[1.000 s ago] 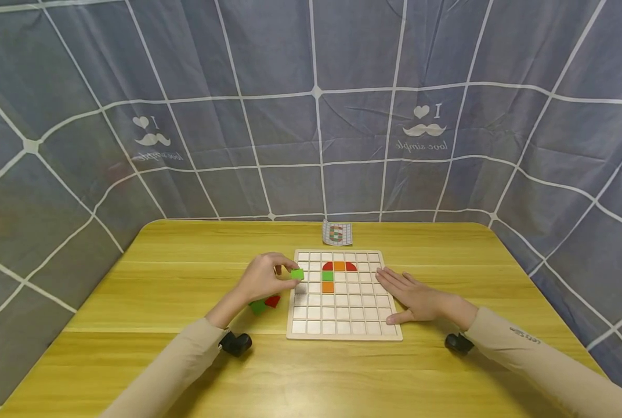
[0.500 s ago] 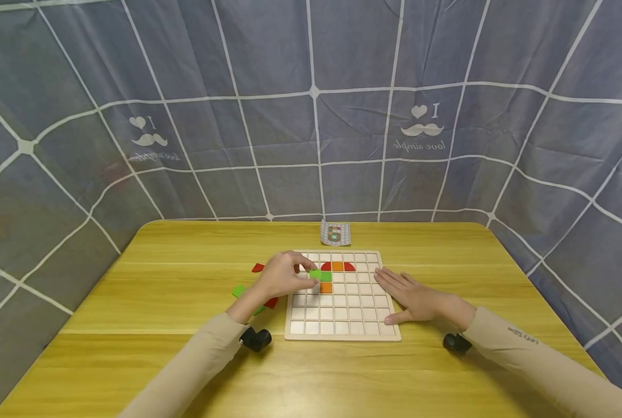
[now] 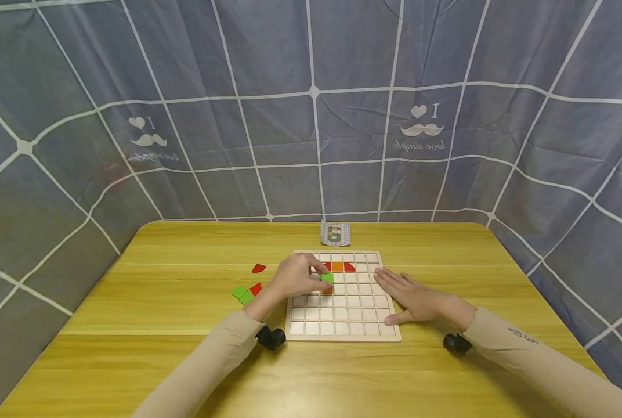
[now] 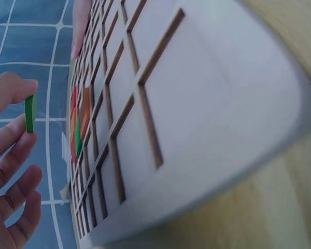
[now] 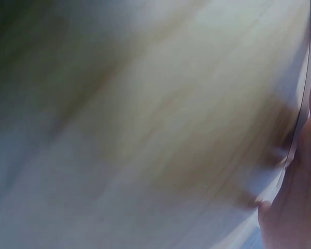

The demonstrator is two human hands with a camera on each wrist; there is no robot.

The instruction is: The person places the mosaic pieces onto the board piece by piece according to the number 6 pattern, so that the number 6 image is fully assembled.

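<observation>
Between thumb and fingertips, my left hand (image 3: 297, 276) pinches a green square tile (image 4: 30, 113), held above the wooden grid board (image 3: 343, 338). In the head view the held tile overlaps the green tile (image 4: 78, 132) lying on the board. Along one row of the board sit an orange square tile (image 3: 337, 267) and a red quarter-round tile (image 3: 349, 267); another red one is partly covered by the left fingers. A lower orange tile (image 3: 327, 291) shows just below the held tile. My right hand (image 3: 415, 299) rests flat with spread fingers on the board's right edge.
Left of the board lie loose tiles: a red quarter-round (image 3: 259, 268), another red piece (image 3: 256, 288) and green squares (image 3: 239, 292). A small printed card (image 3: 335, 233) with a coloured grid figure lies behind the board. A grey curtain (image 3: 269, 128) hangs behind the table.
My left hand has carried the green tile rightward from the board's left edge to over the coloured tiles. Loose tiles at left have come into view. The right hand stays put.
</observation>
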